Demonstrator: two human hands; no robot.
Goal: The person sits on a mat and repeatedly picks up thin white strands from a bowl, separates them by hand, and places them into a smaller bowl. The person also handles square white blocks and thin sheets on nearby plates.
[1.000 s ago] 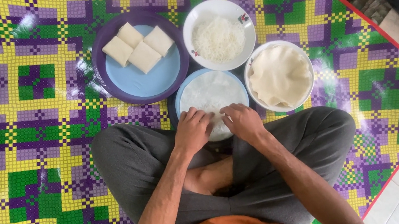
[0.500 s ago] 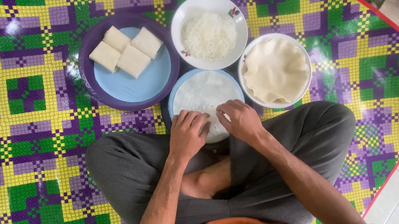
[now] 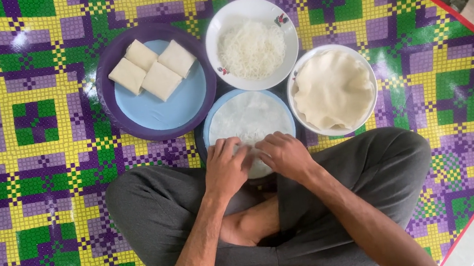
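Nearest, we sit cross-legged w/ the work plate (image 3: 247, 119) just ahead of our shins, so both hands reach it w/o leaning. Left hand (image 3: 225, 169) and right hand (image 3: 283, 156) lie side by side, fingers curled down, pressing the near edge of the thin white wrapper (image 3: 250, 115). Beyond, w/in reach: purple plate (image 3: 122, 116) w/ folded squares (image 3: 154, 70), shredded-filling bowl (image 3: 252, 46), wrapper-stack bowl (image 3: 334, 90).
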